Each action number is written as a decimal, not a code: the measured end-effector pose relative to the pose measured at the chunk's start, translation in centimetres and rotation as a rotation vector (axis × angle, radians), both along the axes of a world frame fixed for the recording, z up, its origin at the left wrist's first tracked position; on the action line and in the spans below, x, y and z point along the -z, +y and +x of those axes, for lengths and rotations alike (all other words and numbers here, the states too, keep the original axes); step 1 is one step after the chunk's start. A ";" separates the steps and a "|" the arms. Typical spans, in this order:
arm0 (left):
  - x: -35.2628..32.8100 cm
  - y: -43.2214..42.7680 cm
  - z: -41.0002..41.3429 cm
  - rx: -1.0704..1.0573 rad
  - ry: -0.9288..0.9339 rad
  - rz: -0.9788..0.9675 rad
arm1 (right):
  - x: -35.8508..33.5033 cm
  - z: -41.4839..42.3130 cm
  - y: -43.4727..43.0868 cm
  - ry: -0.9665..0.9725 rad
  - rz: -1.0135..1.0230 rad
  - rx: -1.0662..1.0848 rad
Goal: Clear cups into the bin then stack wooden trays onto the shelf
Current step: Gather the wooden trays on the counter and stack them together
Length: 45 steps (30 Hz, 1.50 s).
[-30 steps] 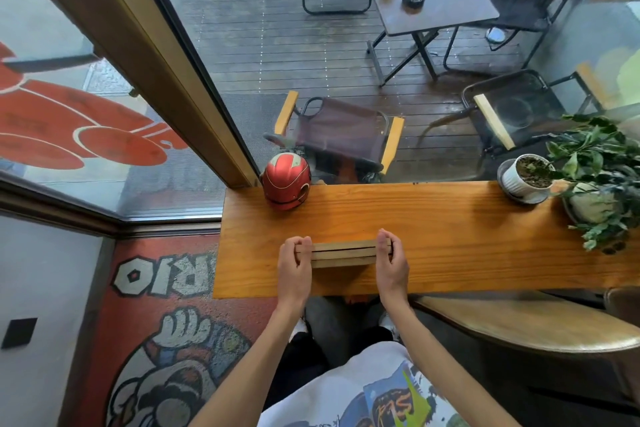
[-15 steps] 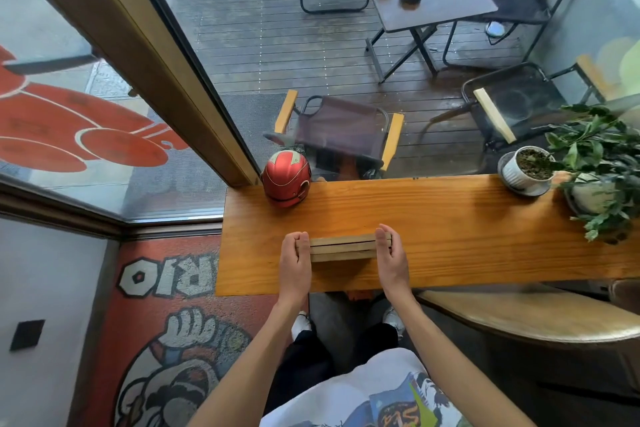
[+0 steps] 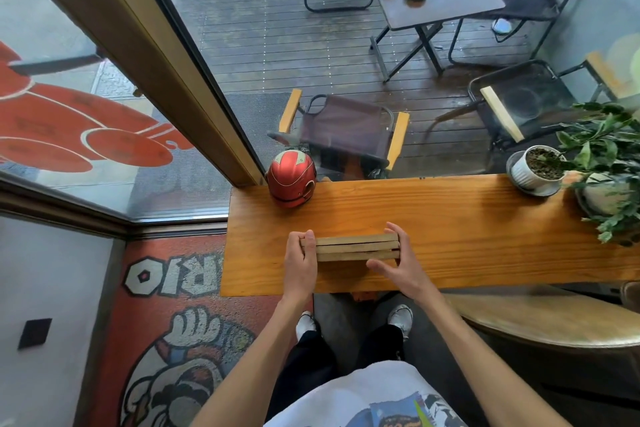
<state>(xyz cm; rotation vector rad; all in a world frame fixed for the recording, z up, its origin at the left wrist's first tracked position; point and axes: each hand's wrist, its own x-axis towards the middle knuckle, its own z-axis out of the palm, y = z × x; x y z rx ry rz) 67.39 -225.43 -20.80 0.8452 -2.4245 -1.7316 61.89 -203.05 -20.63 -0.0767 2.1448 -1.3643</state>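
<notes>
A stack of three wooden trays (image 3: 356, 248), seen edge-on, rests on the orange wooden counter shelf (image 3: 467, 236) near its front left part. My left hand (image 3: 300, 262) is wrapped around the stack's left end. The right end is cupped by my right hand (image 3: 398, 262), with the fingers over the far side and the thumb spread out along the near side. No cups or bin are in view.
A red helmet (image 3: 292, 178) sits on the shelf just behind and left of the stack. A white plant pot (image 3: 538, 168) and a leafy plant (image 3: 609, 163) occupy the right end. A window rises behind the shelf. A rounded wooden seat (image 3: 554, 322) stands below right.
The tray stack has stayed in almost the same spot on the shelf. My right thumb has spread away from the stack's front edge; my left hand keeps its grip.
</notes>
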 end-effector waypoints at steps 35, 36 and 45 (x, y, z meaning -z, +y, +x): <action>4.4 -5.6 -4.8 0.389 -0.384 0.116 | 4.5 -7.4 0.1 -0.044 0.165 -0.017; 4.2 -5.3 -5.3 0.370 -0.428 0.164 | 4.3 -7.4 0.1 -0.079 0.157 0.037; 7.2 -0.7 -4.0 0.185 -0.556 0.208 | 7.0 -4.8 1.0 -0.360 0.170 0.394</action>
